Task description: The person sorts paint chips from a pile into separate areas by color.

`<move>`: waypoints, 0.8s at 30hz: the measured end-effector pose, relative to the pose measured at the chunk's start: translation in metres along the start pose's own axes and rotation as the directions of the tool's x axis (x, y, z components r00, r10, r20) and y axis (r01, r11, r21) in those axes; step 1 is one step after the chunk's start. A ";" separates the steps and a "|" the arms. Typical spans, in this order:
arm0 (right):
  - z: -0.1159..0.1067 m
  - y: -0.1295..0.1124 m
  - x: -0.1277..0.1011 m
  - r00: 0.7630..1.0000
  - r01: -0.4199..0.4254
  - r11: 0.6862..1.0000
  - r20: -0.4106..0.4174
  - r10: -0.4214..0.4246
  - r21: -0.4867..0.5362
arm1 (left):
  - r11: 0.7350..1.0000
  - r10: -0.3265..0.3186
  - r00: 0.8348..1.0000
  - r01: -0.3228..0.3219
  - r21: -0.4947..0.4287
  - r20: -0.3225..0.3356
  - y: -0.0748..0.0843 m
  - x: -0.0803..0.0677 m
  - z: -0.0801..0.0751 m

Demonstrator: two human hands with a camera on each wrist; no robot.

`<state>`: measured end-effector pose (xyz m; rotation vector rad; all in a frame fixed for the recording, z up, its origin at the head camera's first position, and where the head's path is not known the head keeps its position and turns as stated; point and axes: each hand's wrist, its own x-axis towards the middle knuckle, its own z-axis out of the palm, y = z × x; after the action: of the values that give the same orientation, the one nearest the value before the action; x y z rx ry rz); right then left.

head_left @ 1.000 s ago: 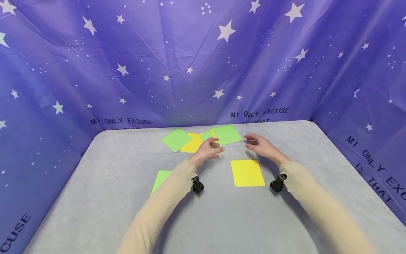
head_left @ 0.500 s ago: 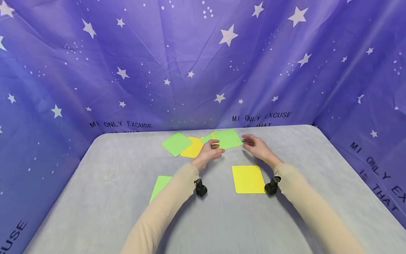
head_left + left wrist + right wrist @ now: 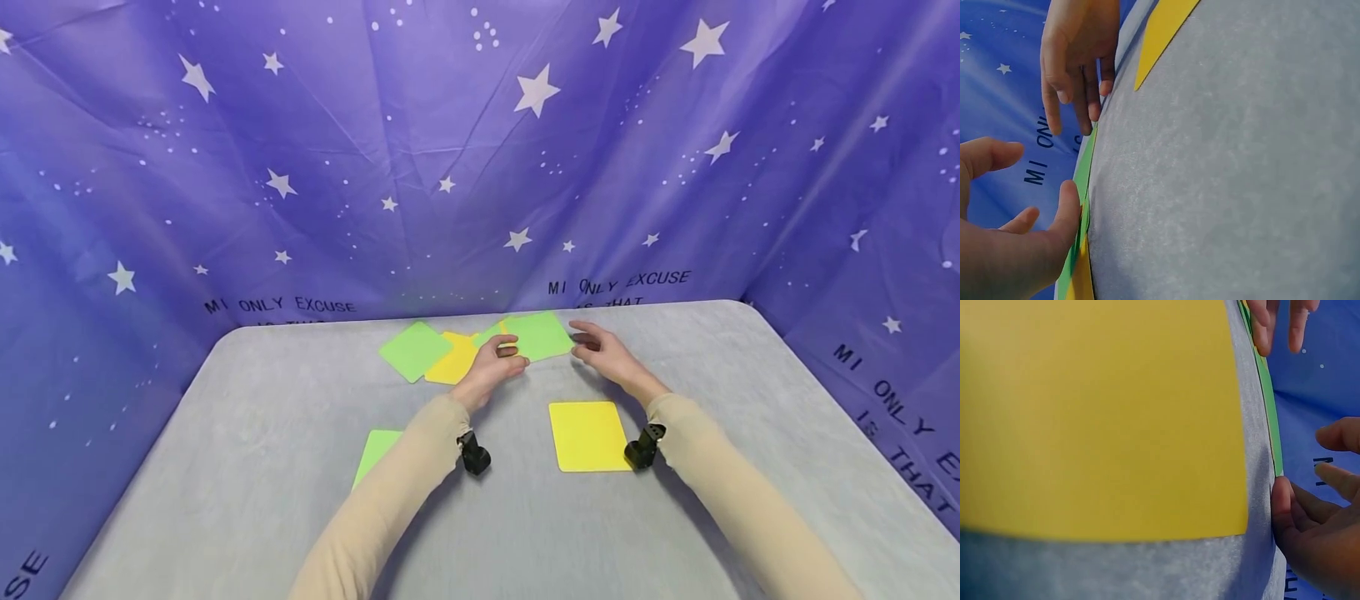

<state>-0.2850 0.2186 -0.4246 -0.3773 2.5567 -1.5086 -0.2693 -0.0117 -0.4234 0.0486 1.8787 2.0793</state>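
Both hands reach to the far side of the grey worktop (image 3: 262,467), bracketing a flat light-green paper card (image 3: 542,335). The left hand (image 3: 495,364) touches the card's near-left edge with its thumb, fingers (image 3: 997,156) loosely spread; the right hand (image 3: 603,354) sits at its right end, fingers relaxed, gripping nothing. The card's long axis runs between them. Only the wrist views show its edge slightly lifted.
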 end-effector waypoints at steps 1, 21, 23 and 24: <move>0.000 0.000 0.000 1.000 -0.002 1.000 0.002 0.002 0.012 | 1.000 0.000 1.000 0.000 -0.008 0.004 0.000 0.000 0.000; 0.001 -0.003 -0.006 0.994 -0.098 0.987 -0.038 0.104 0.128 | 0.973 -0.027 0.998 0.041 -0.228 0.064 -0.006 0.000 -0.017; 0.000 -0.003 -0.007 0.993 -0.113 0.985 -0.025 0.117 0.129 | 0.971 -0.025 0.997 0.042 -0.234 0.073 -0.008 -0.001 -0.019; 0.000 -0.003 -0.008 0.992 -0.123 0.984 -0.017 0.126 0.130 | 0.971 -0.027 0.997 0.045 -0.237 0.078 -0.008 -0.001 -0.020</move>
<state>-0.2772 0.2192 -0.4219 -0.1795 2.4348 -1.6301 -0.2716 -0.0305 -0.4337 0.0332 1.5646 2.2305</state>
